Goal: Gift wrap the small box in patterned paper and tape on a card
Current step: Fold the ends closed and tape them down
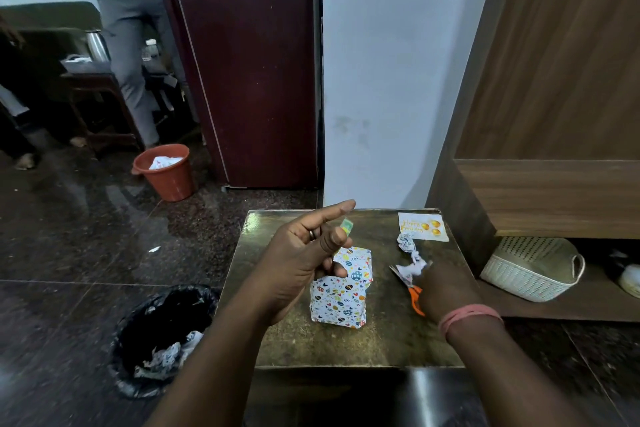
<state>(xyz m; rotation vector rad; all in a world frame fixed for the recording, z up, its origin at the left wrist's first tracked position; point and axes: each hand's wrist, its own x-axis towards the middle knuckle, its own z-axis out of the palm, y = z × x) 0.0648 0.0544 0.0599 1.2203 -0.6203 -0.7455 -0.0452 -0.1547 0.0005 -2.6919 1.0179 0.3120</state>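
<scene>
The small box (341, 291), wrapped in white paper with coloured egg and heart prints, lies in the middle of the small brown table (301, 340). My left hand (304, 260) is raised above the box's left side and pinches a small green-and-yellow tape roll (347, 226) between thumb and fingers, index finger stretched out. My right hand (446, 288) rests on the table right of the box, on the orange-handled scissors (414, 298) and paper scraps (412, 265); its fingers are hidden. A "Happy Birthday" card (422, 226) with balloons lies at the table's far right corner.
A black-lined bin (162, 340) holding paper scraps stands on the floor left of the table. An orange bucket (166, 172) sits farther back by a maroon fridge (249, 62). A white woven basket (533, 270) lies at right under a wooden shelf. A person stands at back left.
</scene>
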